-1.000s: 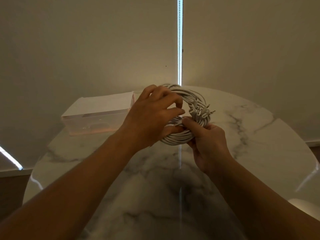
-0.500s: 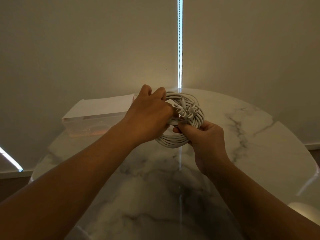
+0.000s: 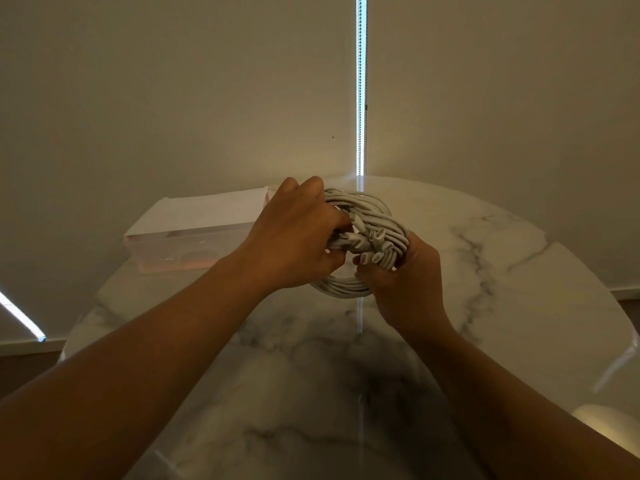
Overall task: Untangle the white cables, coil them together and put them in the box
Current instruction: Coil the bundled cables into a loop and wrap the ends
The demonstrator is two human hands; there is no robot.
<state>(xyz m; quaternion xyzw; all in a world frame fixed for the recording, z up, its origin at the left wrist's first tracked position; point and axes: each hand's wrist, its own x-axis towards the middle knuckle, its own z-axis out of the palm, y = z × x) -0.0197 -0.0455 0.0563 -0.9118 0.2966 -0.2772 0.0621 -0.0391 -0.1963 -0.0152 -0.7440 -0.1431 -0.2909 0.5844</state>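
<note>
Round marble surface (image 3: 502, 306), beige blinds (image 3: 173, 98) behind the box (image 3: 194, 220). One box, one white cable coil (image 3: 375, 209) just right of it. Two hands: left hand (image 3: 294, 244) and right hand (image 3: 408, 285), fingers (image 3: 311, 192) clenched round the coil.

Round marble table (image 3: 519, 306), white top with grey veins, glossy. One thing sits directly on it: the box (image 3: 194, 244), a translucent, pinkish rectangular tub at the far-left rim, long side facing the camera. A flat white lid (image 3: 207, 211) covers the box's top. Heaviest grey veins (image 3: 474, 258) run well to the right of the box. A thin bright reflected line (image 3: 360, 313) crosses the top, also right of the box. A pale rounded shape (image 3: 606, 422) is at the near-right edge, far from the box; can't tell whether it's on the table.
</note>
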